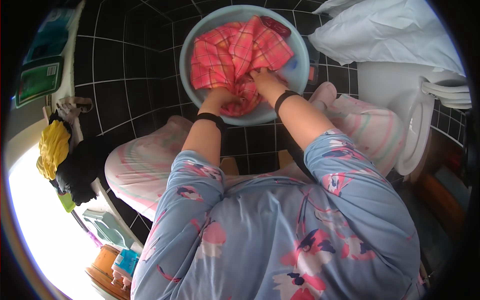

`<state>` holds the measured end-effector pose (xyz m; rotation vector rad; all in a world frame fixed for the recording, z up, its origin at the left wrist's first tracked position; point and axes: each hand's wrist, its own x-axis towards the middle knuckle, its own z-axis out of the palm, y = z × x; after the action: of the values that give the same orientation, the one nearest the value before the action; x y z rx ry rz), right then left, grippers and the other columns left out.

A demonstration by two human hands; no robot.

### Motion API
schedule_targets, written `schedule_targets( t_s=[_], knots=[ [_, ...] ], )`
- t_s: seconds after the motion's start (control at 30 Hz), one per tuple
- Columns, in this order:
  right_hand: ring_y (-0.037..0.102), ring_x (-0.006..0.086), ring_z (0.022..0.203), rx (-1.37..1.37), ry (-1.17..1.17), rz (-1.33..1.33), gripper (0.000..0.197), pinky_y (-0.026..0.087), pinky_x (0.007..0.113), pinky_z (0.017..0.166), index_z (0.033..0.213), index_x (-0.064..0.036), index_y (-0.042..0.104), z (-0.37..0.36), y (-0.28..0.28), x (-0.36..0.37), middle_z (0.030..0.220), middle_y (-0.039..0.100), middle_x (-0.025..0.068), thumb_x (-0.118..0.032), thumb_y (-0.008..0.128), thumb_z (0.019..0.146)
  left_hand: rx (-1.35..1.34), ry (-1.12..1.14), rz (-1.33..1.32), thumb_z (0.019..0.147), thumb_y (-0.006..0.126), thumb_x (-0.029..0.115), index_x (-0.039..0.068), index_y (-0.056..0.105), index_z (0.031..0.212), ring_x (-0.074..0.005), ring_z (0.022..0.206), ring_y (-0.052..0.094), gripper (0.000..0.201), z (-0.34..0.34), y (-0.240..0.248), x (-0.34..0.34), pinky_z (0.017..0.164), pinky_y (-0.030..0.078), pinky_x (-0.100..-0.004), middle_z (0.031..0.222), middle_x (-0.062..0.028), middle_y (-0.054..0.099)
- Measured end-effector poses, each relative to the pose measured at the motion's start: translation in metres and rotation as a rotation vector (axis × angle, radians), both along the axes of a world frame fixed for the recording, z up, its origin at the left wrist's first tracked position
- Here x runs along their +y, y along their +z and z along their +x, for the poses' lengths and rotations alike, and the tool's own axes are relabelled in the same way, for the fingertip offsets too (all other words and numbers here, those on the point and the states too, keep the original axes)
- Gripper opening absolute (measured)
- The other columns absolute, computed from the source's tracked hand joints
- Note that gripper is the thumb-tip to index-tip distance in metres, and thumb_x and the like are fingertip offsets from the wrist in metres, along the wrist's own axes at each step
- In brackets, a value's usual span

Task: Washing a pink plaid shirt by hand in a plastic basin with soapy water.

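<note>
A wet, bunched pink-red plaid cloth (215,55) fills most of a pale blue round basin (186,65) on the floor in front of me. My left hand (226,98) is closed on the cloth at the near side of the basin, its fingers partly hidden in the folds. Just to the right and slightly farther in, my right hand (264,80) grips another fold, fingers curled over it. Between the two hands the fabric is gathered tightly. Against the far right wall of the basin rests a dark red oval thing (275,26) whose kind I cannot make out.
Black tiles with pale grout (112,95) surround the basin. A white toilet (412,130) stands at the right, with a pale sheet (390,35) hanging above it. Yellow cloth (53,147) and black cloth (80,172) hang at the left. A pink slipper (325,94) is beside the basin.
</note>
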<state>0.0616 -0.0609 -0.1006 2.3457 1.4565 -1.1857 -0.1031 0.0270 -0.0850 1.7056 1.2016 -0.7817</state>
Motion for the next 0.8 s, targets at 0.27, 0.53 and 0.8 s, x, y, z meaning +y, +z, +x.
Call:
schedule_targets(
  t_s=[0.27, 0.53, 0.8],
  knots=[
    [0.061, 0.0375, 0.112, -0.033, 0.107, -0.075, 0.035, 0.052, 0.045, 0.092, 0.126, -0.0082, 0.059, 0.005, -0.054, 0.009, 0.124, 0.06, 0.0228, -0.014, 0.051, 0.093, 0.16, -0.201, -0.018, 0.081, 0.072, 0.043, 0.012, 0.071, 0.113, -0.0275, 0.105, 0.066, 0.044, 0.038, -0.044, -0.016, 0.09, 0.05, -0.0348, 0.115, -0.01, 0.07],
    [0.064, 0.0317, 0.112, 0.039, 0.045, -0.358, 0.029, 0.054, 0.046, 0.089, 0.115, -0.008, 0.07, -0.013, -0.079, 0.032, 0.125, 0.065, 0.0105, -0.017, 0.059, 0.09, 0.297, -0.208, 0.035, 0.083, 0.068, 0.039, 0.01, 0.07, 0.114, -0.0283, 0.108, 0.066, 0.042, 0.033, -0.098, -0.02, 0.092, 0.049, -0.0373, 0.117, -0.0106, 0.069],
    [0.064, 0.0339, 0.11, 0.02, 0.011, -0.212, 0.027, 0.053, 0.047, 0.09, 0.11, -0.0032, 0.07, 0.027, -0.14, 0.005, 0.118, 0.066, 0.0184, -0.013, 0.055, 0.09, 0.243, -0.211, -0.03, 0.085, 0.064, 0.03, 0.006, 0.068, 0.115, -0.0283, 0.107, 0.066, 0.039, 0.055, -0.089, -0.007, 0.09, 0.049, -0.0405, 0.116, -0.014, 0.069]
  ],
)
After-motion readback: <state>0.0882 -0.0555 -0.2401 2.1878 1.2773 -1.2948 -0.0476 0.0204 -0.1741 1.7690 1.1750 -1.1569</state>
